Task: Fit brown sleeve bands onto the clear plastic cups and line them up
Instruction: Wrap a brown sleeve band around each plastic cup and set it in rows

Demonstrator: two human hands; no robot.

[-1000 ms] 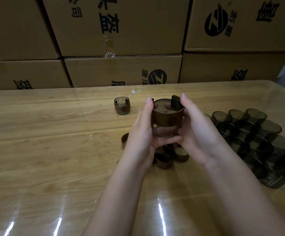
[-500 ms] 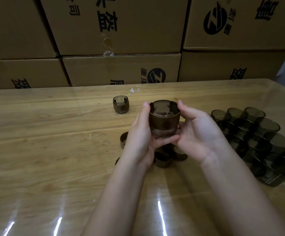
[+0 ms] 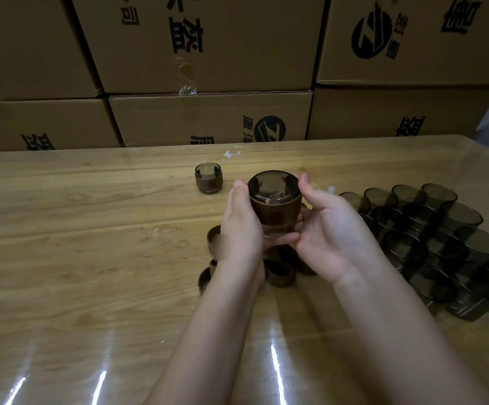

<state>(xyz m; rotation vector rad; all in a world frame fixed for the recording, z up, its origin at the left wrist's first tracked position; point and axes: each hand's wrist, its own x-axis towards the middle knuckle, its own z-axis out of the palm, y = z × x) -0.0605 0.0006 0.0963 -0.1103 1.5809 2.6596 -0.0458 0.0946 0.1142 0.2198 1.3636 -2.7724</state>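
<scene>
The left hand [image 3: 240, 226] and right hand [image 3: 334, 229] grasp one cup [image 3: 274, 191] between them, its brown band [image 3: 276, 213] apparently seated. Beyond the left hand stands one finished cup [image 3: 208, 182]; loose bands [image 3: 279, 271] lie under the hands, and many bare cups [image 3: 442, 238] wait right of the right hand.

A smoky clear plastic cup [image 3: 274, 190] with a brown sleeve band [image 3: 276, 213] wrapped round its middle sits roughly upright, gripped between the left hand [image 3: 241, 226] and the right hand [image 3: 329, 232]. Beyond it to the left, a second banded cup [image 3: 208, 182] stands alone and upright on the table [image 3: 91, 229]. Loose brown ring-shaped bands [image 3: 279, 272] lie heaped beneath the hands, and bare smoky cups [image 3: 430, 229] crowd together in rows at the right.
</scene>
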